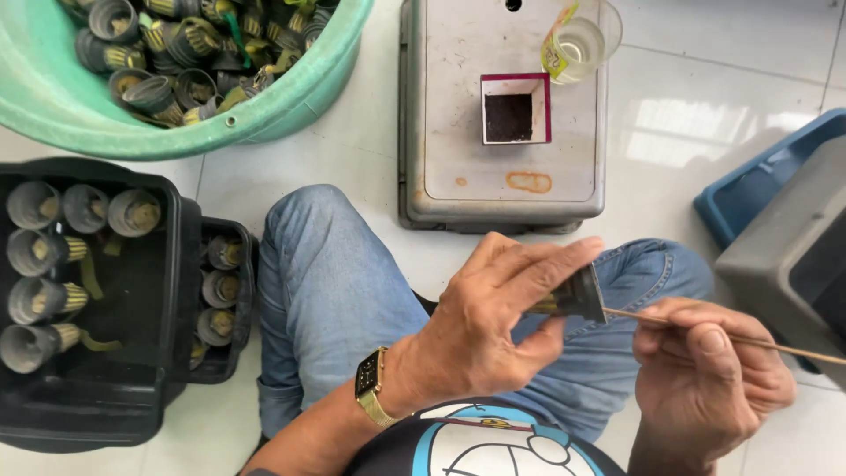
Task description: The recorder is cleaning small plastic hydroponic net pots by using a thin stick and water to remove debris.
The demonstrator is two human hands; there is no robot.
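The left hand grips a small dark cone-shaped cup between thumb and fingers, just below the grey metal box and above the person's jeans-clad knee. The right hand is closed around a thin wooden stick whose tip meets the cup's open end; whether it goes inside is hard to tell. On top of the box sit a small square container with dark contents and a clear plastic cup. Left of the box stand a green tub and a black tray, both holding similar cups.
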